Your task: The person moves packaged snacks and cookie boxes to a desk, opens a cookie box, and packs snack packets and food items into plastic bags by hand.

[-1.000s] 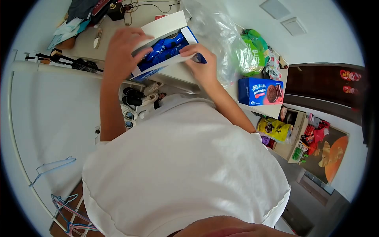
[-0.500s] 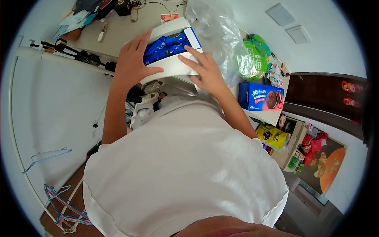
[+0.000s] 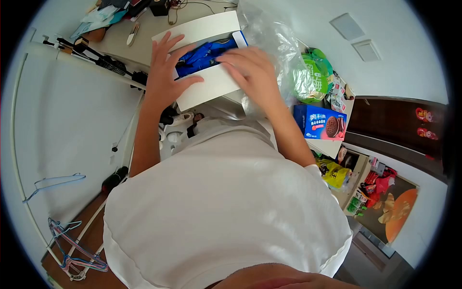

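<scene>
An opened carton (image 3: 209, 87) with white inner flaps folded outward sits in front of me on the desk. Blue wrapped snack packets (image 3: 204, 55) fill it. My left hand (image 3: 163, 79) holds the carton's left end, fingers spread along that side and thumb lying over the near flap. Over the right part of the carton is my right hand (image 3: 252, 72), its fingers stretched out and its fingertips at the packets. Slight blur covers those fingers, and no packet shows lifted in them. The hand hides some of the carton's right end.
Clear plastic wrap (image 3: 274, 38) lies right of the carton. Beyond it are a green package (image 3: 315, 77) and a blue Oreo box (image 3: 322, 123). Clutter (image 3: 103, 19) covers the desk's far left. Clothes hangers (image 3: 72, 245) hang on a rack at lower left.
The carton's near and far flaps have spread wider apart. My right hand has moved from the near flap up over the packets. My left hand stays at the left end, its fingers shifted.
</scene>
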`<control>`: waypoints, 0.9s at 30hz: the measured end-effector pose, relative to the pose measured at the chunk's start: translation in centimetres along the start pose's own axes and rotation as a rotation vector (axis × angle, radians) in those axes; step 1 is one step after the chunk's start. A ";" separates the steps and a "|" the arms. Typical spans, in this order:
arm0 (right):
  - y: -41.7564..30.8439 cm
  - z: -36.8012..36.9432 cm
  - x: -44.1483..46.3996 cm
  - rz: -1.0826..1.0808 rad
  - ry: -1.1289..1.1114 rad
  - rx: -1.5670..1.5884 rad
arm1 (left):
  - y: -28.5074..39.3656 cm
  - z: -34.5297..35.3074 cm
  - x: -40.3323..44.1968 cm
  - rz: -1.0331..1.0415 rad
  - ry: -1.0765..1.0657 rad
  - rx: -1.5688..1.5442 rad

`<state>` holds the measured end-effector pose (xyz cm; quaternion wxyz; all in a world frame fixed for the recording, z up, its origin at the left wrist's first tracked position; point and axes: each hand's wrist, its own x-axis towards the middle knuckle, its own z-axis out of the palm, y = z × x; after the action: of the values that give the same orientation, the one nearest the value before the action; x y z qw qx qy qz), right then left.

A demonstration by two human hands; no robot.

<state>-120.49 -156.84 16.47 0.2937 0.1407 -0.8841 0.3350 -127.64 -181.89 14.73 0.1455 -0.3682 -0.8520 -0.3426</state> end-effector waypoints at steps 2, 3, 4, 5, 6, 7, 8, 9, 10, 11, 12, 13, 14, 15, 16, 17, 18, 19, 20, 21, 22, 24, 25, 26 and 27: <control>0.2 1.1 2.5 -0.140 -0.248 -0.039 | -0.2 -0.1 -0.7 0.028 0.044 0.048; 0.6 1.9 3.3 -0.140 -0.249 -0.040 | 0.4 -0.4 -1.1 -0.038 0.031 0.011; 1.1 2.7 4.0 -0.078 -0.388 -0.104 | 0.7 -0.5 -1.4 -0.103 0.018 -0.027; 1.4 3.1 4.6 -0.016 -0.526 -0.169 | 0.8 -0.6 -1.5 -0.103 0.018 -0.029; 1.5 3.3 5.1 -0.018 -0.527 -0.172 | 0.7 -0.5 -1.6 -0.112 -0.002 -0.035; 1.4 3.4 5.6 -0.052 -0.575 -0.218 | 0.6 -0.5 -1.7 -0.122 -0.021 -0.043; 1.4 3.5 6.1 -0.088 -0.624 -0.263 | 0.3 -0.3 -1.8 -0.124 -0.014 -0.046; 1.5 3.7 6.4 -0.093 -0.629 -0.267 | -0.1 -0.1 -1.8 -0.125 -0.004 -0.052; 1.5 3.8 6.5 -0.100 -0.659 -0.258 | -0.4 0.1 -1.8 -0.127 0.003 -0.060; 1.6 3.8 6.6 -0.107 -0.689 -0.251 | -0.6 0.2 -1.9 -0.130 0.007 -0.064; 1.8 3.8 6.5 -0.111 -0.693 -0.255 | -0.9 0.3 -1.8 -0.126 0.011 -0.070; 2.2 3.8 6.3 -0.102 -0.624 -0.231 | -1.0 0.3 -1.7 -0.120 0.017 -0.076; 2.6 3.6 6.2 -0.095 -0.553 -0.206 | -1.2 0.2 -1.6 -0.120 0.024 -0.077; 2.7 3.1 6.2 -0.103 -0.553 -0.210 | -1.4 0.1 -1.4 -0.127 0.027 -0.086; 2.8 2.4 6.0 -0.032 -0.373 -0.083 | -1.6 0.0 -1.3 -0.134 0.031 -0.095; 2.7 1.8 5.7 0.040 -0.193 0.046 | -1.8 -0.2 -1.1 -0.134 0.039 -0.093; 2.3 1.2 5.4 0.036 -0.191 0.045 | -2.0 -0.5 -0.8 -0.099 0.049 -0.011; 1.7 0.6 4.9 0.255 -0.078 0.259 | -1.9 -0.9 -0.2 -0.059 0.054 0.069; 1.3 0.0 4.3 0.477 0.042 0.472 | -1.4 -1.1 0.4 -0.026 0.098 0.069; 1.3 -0.5 3.7 0.480 0.055 0.467 | -0.2 -1.3 1.1 -0.014 0.093 0.064; 1.3 -1.0 3.0 0.541 0.069 0.569 | 1.4 -1.4 1.7 -0.057 0.162 -0.053; 0.8 -2.0 1.7 0.663 0.058 0.721 | 4.2 -1.2 2.9 -0.087 0.221 -0.178; 0.4 -2.1 0.9 0.665 0.073 0.718 | 5.4 -1.0 3.5 -0.242 0.081 -0.460; 0.3 -2.1 -0.3 0.663 0.069 0.808 | 6.4 -0.7 4.0 -0.393 -0.074 -0.734; -0.1 -2.0 -1.0 0.659 0.055 0.899 | 6.4 -0.3 3.9 -0.385 -0.084 -0.731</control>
<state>-118.84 -155.47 17.14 0.1073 -0.0407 -0.6435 0.7568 -125.73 -176.87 19.95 -0.0962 -0.2432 -0.7328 -0.6281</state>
